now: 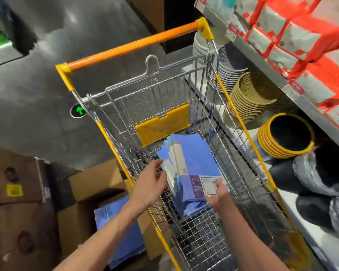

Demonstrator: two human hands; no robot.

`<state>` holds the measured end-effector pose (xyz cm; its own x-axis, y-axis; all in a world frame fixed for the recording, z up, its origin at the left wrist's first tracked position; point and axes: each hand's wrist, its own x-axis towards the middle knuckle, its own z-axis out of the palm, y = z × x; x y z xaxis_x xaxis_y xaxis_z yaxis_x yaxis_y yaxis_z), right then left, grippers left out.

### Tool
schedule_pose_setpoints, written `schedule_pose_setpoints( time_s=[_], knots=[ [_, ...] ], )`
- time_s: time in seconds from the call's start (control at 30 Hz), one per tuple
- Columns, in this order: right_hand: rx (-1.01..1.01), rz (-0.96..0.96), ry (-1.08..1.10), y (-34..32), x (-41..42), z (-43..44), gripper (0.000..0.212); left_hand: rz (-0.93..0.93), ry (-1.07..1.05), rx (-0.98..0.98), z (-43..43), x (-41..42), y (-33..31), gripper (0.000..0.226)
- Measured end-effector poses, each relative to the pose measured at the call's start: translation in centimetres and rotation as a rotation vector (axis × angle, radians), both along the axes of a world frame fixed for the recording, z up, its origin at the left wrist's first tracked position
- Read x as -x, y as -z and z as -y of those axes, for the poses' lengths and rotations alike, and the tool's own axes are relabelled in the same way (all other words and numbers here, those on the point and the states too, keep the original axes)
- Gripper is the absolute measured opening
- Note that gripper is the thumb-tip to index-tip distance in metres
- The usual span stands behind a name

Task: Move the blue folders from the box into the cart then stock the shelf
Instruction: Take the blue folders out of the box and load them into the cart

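Blue folders (194, 159) lie in a loose stack on the floor of the cart's wire basket (202, 237), just below its yellow flap (162, 127). The left hand (152, 184) hovers at the stack's left edge with its fingers spread and relaxed, holding nothing. The right hand (217, 196) is at the near right corner, by the white label (208, 185); whether it grips the top folder or only touches it cannot be told. A cardboard box (98, 182) stands left of the cart with a second blue stack (123, 231) inside. An orange handle (133, 45) spans the cart's far end. On the right, a shelf (262, 61) holds stacked baskets (249, 98).
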<state>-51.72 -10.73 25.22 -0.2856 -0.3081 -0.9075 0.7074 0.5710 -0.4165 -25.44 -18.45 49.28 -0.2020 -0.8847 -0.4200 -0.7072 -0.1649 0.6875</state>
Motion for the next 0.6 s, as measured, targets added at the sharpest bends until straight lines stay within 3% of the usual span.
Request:
schedule_pose_setpoints(
  time_s=[0.1,0.13,0.3,0.43,0.6],
  knots=[
    [-0.021,-0.154,-0.125,-12.8,-4.3,2.3,0.037,-0.082,-0.038,0.075,0.0,-1.8,-1.2,0.030],
    [-0.013,-0.239,-0.178,-14.2,-5.3,2.9,0.029,-0.115,-0.061,0.094,-0.1,-2.7,-1.8,0.026],
    [0.166,-0.590,-0.396,-22.2,-12.9,6.2,0.022,-0.235,-0.191,0.197,-1.4,-8.6,-3.1,0.014],
    [0.494,-0.896,-0.617,-28.9,-23.1,5.1,0.015,-0.279,-0.323,0.237,-4.1,-16.0,-3.3,0.015],
    [0.642,-0.930,-0.815,-27.6,-37.0,0.7,0.010,-0.298,-0.436,0.217,-8.7,-27.2,-0.6,0.020]
  ],
)
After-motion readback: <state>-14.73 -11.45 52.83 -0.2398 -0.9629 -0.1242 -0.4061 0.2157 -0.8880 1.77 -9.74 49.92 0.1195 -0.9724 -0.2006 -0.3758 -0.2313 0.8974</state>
